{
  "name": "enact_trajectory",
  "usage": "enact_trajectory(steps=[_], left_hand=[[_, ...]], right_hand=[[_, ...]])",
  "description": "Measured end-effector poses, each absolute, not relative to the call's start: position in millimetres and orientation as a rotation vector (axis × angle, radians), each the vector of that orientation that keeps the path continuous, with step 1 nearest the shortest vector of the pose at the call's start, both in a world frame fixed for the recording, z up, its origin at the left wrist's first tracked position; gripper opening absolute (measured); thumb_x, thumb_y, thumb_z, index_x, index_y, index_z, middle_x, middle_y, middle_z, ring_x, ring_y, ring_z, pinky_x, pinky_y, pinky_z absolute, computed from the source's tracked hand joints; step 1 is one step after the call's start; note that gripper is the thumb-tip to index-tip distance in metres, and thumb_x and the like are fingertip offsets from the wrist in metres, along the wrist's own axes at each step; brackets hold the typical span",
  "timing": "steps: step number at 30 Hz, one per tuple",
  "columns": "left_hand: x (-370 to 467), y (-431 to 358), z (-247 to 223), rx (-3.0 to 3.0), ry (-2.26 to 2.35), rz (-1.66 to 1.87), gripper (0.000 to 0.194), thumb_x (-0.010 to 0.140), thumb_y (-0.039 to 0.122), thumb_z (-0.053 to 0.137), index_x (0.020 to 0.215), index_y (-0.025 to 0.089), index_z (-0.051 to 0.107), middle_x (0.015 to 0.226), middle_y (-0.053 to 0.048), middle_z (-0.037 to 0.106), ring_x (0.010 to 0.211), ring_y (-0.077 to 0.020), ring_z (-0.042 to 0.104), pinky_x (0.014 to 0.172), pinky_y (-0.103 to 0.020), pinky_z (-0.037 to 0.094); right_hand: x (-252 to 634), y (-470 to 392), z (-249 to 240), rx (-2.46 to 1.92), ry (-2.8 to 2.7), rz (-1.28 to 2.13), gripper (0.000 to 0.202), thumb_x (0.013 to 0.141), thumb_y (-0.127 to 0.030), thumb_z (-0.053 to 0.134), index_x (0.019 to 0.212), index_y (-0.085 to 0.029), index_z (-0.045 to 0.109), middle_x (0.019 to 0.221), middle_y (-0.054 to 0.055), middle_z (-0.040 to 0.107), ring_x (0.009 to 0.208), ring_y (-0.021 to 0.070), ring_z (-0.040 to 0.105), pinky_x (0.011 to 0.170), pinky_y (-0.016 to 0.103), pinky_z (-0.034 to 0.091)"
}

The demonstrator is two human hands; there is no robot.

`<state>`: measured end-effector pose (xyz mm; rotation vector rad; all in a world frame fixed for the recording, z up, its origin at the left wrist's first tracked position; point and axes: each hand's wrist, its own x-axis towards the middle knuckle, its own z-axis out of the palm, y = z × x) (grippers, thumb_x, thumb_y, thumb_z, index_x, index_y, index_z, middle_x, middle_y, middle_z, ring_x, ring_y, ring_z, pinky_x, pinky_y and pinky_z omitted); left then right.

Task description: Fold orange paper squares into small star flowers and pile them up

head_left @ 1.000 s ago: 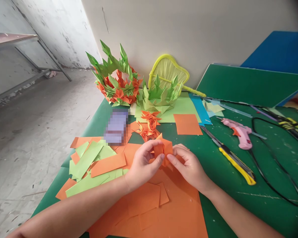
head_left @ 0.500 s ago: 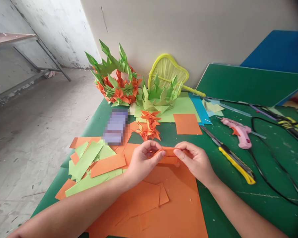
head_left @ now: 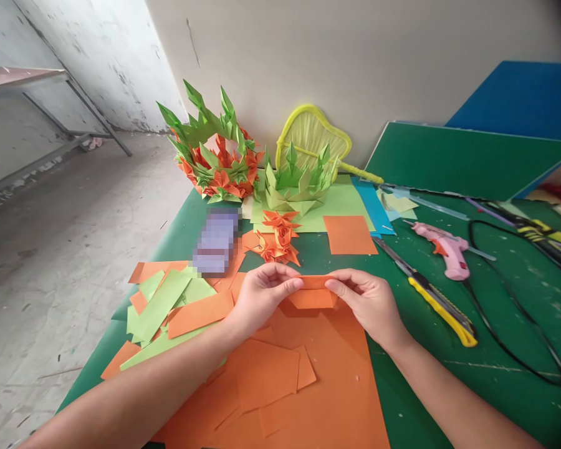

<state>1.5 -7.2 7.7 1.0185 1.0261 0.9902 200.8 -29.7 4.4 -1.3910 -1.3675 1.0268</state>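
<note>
A small folded orange paper (head_left: 314, 292) is held up above a large orange sheet (head_left: 336, 386). My left hand (head_left: 268, 296) pinches its left end between thumb and fingers, and my right hand (head_left: 369, 302) pinches its right end. A folded strip runs along the top edge between my thumbs, with a flap hanging below it. Just beyond my hands lie orange folded paper flowers (head_left: 280, 238). A flat orange square (head_left: 350, 235) rests behind my right hand.
Green and orange scraps (head_left: 161, 305) and a blurred phone-like object (head_left: 216, 242) lie left. Behind stand a green paper crown (head_left: 299, 187) and a green-orange one (head_left: 219, 168). A yellow cutter (head_left: 442, 312), a pink glue gun (head_left: 446, 249) and its black cord lie right.
The folded paper has tilted so that its lower flap now shows more fully between my hands. Both hands keep their pinch, and the whole view has shifted slightly.
</note>
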Motion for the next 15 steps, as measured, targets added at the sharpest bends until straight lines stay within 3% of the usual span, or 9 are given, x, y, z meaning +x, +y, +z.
enact_trajectory(steps=[9,15], left_hand=[[-4.6,-4.5,8.2,1.21,1.035,0.965,0.024,0.072,0.034,0.078,0.073,0.015,0.062,0.075,-0.001,0.065,0.067,-0.0097,0.058,0.061,-0.02,0.047],[1.6,-11.3,8.0,1.299,0.941,0.896,0.019,0.077,0.033,0.073,0.081,0.016,0.064,0.078,-0.002,0.064,0.07,-0.0111,0.059,0.062,-0.021,0.049]], right_hand=[[202.9,-29.8,1.7,-1.323,-1.427,1.015,0.018,0.084,-0.039,0.066,0.09,-0.023,0.073,0.086,0.003,0.073,0.076,0.0182,0.067,0.069,0.029,0.056],[194.8,-36.6,2.6,-1.311,-1.541,0.926,0.017,0.087,-0.037,0.063,0.078,-0.022,0.067,0.076,0.001,0.069,0.069,0.0154,0.063,0.065,0.026,0.052]])
